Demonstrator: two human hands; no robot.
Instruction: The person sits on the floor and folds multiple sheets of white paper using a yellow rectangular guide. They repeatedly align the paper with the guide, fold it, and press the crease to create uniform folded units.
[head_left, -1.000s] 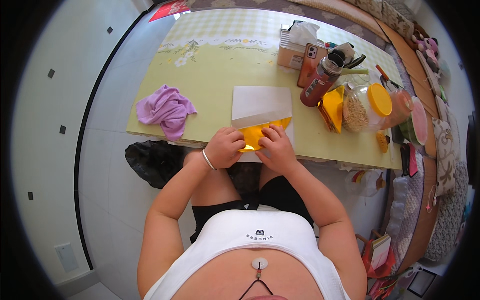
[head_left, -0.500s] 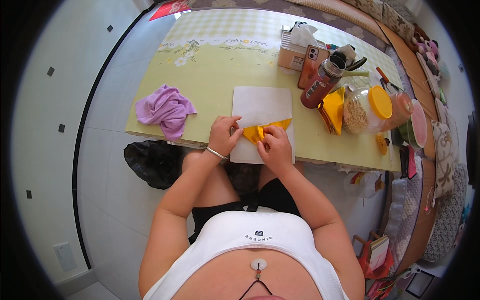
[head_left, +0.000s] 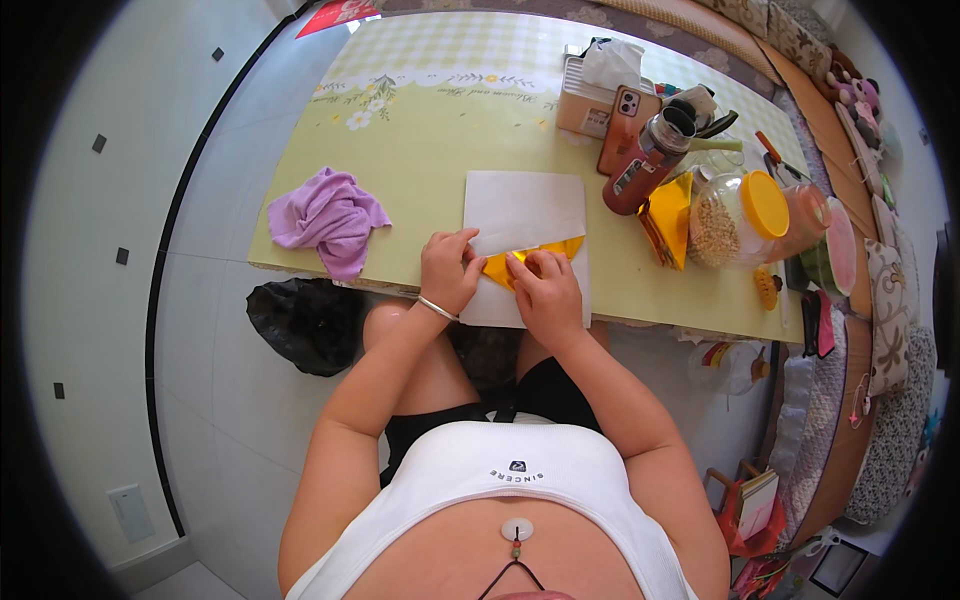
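A piece of shiny gold paper (head_left: 499, 271), folded with slanting edges, lies on a white sheet (head_left: 525, 205) at the near edge of the table. At its left tip is my left hand (head_left: 450, 272), fingers curled and thumb against the gold paper. My right hand (head_left: 549, 290) bends over its middle, thumb reaching left along the fold and fingertips pressed down on it. Part of the gold paper is hidden under the right fingers. A silver bangle (head_left: 438, 308) circles my left wrist.
A crumpled purple cloth (head_left: 328, 222) lies to the left. On the right stand folded gold pieces (head_left: 668, 222), a dark red bottle (head_left: 645, 165), a phone (head_left: 627, 130), a tissue box (head_left: 588, 100) and a yellow-lidded jar (head_left: 735, 220). A black bag (head_left: 306, 328) sits below the table edge.
My right thumb has slid left along the gold paper, and the right fingers have flattened slightly onto it. The left hand stays almost in place, its thumb still by the left tip.
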